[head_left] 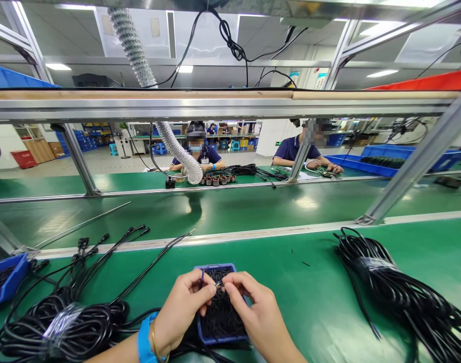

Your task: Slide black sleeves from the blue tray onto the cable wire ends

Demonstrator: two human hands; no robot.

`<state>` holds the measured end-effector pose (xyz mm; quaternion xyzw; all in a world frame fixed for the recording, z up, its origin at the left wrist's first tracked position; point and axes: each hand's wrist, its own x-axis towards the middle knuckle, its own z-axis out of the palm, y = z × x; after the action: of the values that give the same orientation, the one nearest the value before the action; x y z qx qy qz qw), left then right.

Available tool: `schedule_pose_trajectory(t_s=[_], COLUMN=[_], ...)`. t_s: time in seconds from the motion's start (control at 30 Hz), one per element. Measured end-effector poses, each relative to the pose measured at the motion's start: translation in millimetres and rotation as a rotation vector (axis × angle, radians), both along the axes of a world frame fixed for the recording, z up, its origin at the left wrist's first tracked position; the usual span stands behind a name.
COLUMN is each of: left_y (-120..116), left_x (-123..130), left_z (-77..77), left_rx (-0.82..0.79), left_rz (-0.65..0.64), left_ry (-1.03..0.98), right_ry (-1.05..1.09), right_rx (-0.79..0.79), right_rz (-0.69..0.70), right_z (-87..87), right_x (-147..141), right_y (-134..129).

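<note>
We have our left hand (185,306) and right hand (261,308) raised over the blue bin (200,330), the tips of both nearly meeting above its far half. The left grip is pinched closed, thumb against forefinger, on the thin wires (217,285); their coloured ends poke out of that pinch toward our right side. Our right grip is also closed to a pinch, just beside those ends, but we cannot tell what small thing, if any, it has hold of. The wires lie between the two grips, above the black tubes (219,316) that fill the bin. On our left wrist sit a blue band (144,339) and a gold bangle (154,343). The green bench (309,322) carries a coiled cable bundle (64,322) to our left and another bundle (394,282) to our right. Across from us, two people (200,151) (304,151) sit at a farther bench (147,181).
</note>
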<state>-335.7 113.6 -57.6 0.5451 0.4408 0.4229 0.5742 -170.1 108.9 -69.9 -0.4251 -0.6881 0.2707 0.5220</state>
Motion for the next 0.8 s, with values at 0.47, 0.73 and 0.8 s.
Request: schedule_pose_trajectory(t_s=[0.47, 0.73, 0.8], left_y=[-1.6, 0.2, 0.9], left_x=[1.1, 1.3, 1.3], left_z=[4.2, 4.0, 2.2], left_rx=[-0.007, -0.015, -0.021], left_rz=[-0.013, 0.006, 0.01], left_ry=[-0.004, -0.017, -0.013], right_ry=[0.116, -0.026, -0.111], right_rx=[-0.202, -0.005, 0.157], right_rz=[0.072, 0.021, -0.019], right_z=[1.9, -1.5, -3.5], right_x=[1.9, 1.0, 0.2], right_y=[-0.5, 0.9, 1.3])
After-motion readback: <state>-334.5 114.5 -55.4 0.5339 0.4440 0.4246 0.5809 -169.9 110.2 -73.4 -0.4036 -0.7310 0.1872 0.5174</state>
